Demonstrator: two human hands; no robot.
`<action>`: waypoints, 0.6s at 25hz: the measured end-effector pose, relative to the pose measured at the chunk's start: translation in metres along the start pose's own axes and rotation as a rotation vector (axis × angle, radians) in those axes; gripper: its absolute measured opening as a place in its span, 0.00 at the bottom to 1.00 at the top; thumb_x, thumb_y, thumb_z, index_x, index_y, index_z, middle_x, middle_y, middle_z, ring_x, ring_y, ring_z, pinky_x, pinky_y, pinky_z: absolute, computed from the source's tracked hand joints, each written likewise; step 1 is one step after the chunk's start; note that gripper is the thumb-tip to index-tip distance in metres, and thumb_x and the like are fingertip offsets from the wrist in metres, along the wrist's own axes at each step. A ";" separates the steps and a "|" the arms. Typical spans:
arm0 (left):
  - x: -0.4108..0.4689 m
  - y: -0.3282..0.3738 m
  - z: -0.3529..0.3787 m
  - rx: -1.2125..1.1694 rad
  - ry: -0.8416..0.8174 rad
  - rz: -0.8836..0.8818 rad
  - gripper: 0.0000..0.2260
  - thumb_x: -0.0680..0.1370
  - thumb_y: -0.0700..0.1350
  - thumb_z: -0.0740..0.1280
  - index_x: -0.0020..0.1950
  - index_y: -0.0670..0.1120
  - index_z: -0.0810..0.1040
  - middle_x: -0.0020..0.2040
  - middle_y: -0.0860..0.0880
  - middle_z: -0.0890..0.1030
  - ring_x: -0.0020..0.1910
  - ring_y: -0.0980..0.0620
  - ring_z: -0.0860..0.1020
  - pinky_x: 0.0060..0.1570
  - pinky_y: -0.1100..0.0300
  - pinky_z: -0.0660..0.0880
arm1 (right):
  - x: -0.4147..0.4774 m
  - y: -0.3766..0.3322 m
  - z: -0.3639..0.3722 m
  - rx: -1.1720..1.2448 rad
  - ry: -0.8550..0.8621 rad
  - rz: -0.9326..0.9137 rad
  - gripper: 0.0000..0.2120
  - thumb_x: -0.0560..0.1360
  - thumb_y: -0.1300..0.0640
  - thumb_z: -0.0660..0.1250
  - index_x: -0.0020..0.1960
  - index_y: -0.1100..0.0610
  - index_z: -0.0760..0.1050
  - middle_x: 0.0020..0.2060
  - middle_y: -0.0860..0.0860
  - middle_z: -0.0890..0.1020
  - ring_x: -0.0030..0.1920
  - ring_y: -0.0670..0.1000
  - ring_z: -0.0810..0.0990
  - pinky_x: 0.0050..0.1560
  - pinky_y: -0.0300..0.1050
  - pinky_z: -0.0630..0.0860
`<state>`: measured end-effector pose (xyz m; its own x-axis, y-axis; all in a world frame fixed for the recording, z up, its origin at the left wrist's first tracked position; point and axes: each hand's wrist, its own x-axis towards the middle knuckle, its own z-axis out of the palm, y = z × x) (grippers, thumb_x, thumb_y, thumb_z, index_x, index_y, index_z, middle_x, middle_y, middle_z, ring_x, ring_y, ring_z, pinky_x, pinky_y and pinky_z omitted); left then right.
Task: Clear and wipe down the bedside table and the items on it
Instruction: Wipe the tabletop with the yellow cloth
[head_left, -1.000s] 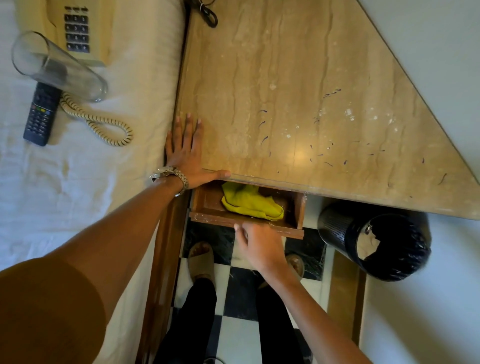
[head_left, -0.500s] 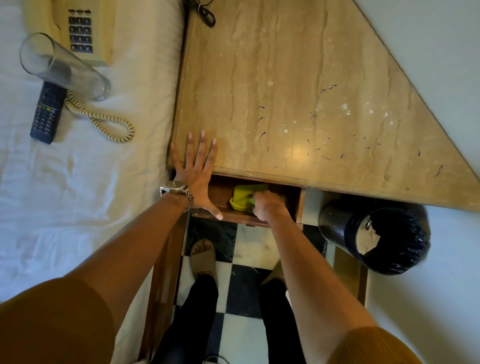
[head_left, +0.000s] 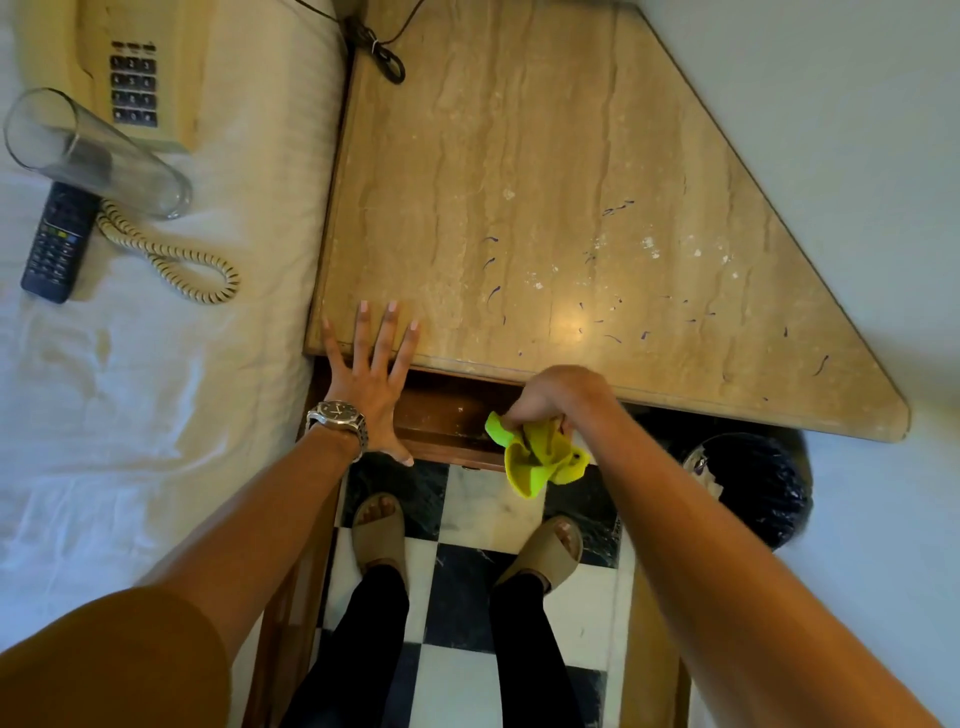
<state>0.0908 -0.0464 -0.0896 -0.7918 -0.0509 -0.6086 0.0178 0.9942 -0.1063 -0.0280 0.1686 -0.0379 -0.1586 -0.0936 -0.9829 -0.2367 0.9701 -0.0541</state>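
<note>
The bedside table (head_left: 545, 171) has a tan marble top, triangular, speckled with white dust and small dark threads. Below its front edge a wooden drawer (head_left: 447, 415) stands partly pulled out. My right hand (head_left: 550, 400) is shut on a yellow cloth (head_left: 535, 457), which hangs bunched just in front of the drawer. My left hand (head_left: 371, 379), with a wristwatch, lies flat with fingers spread on the table's front left corner, thumb down over the drawer front.
On the white bed (head_left: 156, 389) to the left lie a cream telephone (head_left: 119, 67) with a coiled cord, a clear glass (head_left: 93, 156) on its side and a black remote (head_left: 57, 244). A black waste bin (head_left: 748, 488) stands under the table's right end. A dark cable (head_left: 384, 52) lies at the back.
My right hand reached into the drawer, took hold of the yellow cloth and lifted it out. My left hand shifted slightly right along the table's corner.
</note>
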 end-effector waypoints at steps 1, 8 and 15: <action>0.000 0.000 0.000 0.008 0.007 0.003 0.82 0.43 0.84 0.65 0.77 0.41 0.25 0.76 0.34 0.26 0.75 0.26 0.31 0.67 0.20 0.42 | -0.006 0.004 -0.014 0.047 -0.083 0.002 0.24 0.70 0.36 0.70 0.54 0.55 0.77 0.49 0.53 0.82 0.48 0.54 0.82 0.53 0.46 0.79; -0.003 0.009 0.008 0.053 0.054 0.054 0.81 0.44 0.85 0.64 0.79 0.37 0.33 0.77 0.31 0.31 0.76 0.26 0.34 0.67 0.20 0.44 | -0.020 0.011 -0.064 0.216 -0.190 -0.062 0.26 0.65 0.43 0.73 0.57 0.59 0.83 0.50 0.58 0.87 0.55 0.59 0.85 0.63 0.57 0.79; 0.006 0.028 0.026 -0.021 0.150 0.053 0.60 0.62 0.63 0.78 0.80 0.35 0.51 0.79 0.28 0.53 0.77 0.27 0.58 0.69 0.22 0.52 | -0.019 0.016 -0.064 0.144 -0.141 -0.075 0.25 0.61 0.41 0.73 0.51 0.56 0.84 0.47 0.57 0.88 0.51 0.59 0.87 0.58 0.57 0.80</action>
<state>0.1022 -0.0210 -0.1170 -0.8723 0.0150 -0.4888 0.0507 0.9969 -0.0599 -0.0905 0.1719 -0.0083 -0.0074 -0.1442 -0.9895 -0.1015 0.9846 -0.1427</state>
